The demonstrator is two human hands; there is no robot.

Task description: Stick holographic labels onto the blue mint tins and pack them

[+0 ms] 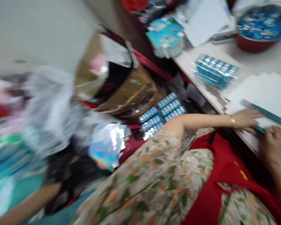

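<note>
The picture is smeared by motion. My left hand [245,120], with a gold bracelet at the wrist, lies flat with its fingers stretched out on a sheet of white paper [267,89], touching a long green ruler [273,116]. My right hand [274,144] rests at the ruler's near side on the same paper, fingers curled; what they hold is hidden. Both hands are at the edge of a pale table [201,59]. My floral top and red apron [215,175] fill the lower frame.
On the table are a wrapped pack of blue boxes [214,73], a red bowl [253,45] of blue items and stacked cyan boxes [166,37]. Below lie more blue boxes [164,112], an open cardboard box [128,87], plastic bags [51,109] and another person's arm [25,203].
</note>
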